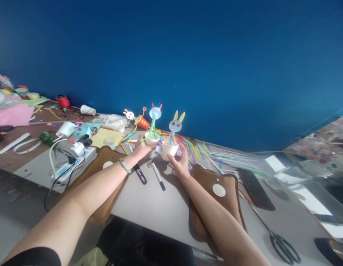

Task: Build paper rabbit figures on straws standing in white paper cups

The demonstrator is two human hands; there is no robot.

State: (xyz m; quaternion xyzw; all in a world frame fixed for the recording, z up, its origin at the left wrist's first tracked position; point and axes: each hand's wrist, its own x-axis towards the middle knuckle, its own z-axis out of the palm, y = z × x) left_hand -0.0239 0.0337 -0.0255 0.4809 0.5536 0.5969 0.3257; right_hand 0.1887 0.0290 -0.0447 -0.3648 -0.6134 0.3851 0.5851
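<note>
My left hand (143,150) is closed around a white paper cup (153,139). Green straws rise from it to a pale blue round head (155,113) with red ears. In my right hand (181,162) is a second white paper cup (169,150), with orange and blue straws and a rabbit face (175,126) with yellow ears and pink eyes. The two cups stand side by side, a small gap between them. Below them a marker (158,177) and a purple craft knife (140,174) lie on the table. Some fingers are hidden behind the cups.
Loose coloured straws (204,149) spread along the blue wall. A red cup with a rabbit figure (142,122) lies tipped behind. Brown cushions (215,207) lie under my forearms. A power strip (74,166) is at left; a phone (256,188) and scissors (283,247) at right.
</note>
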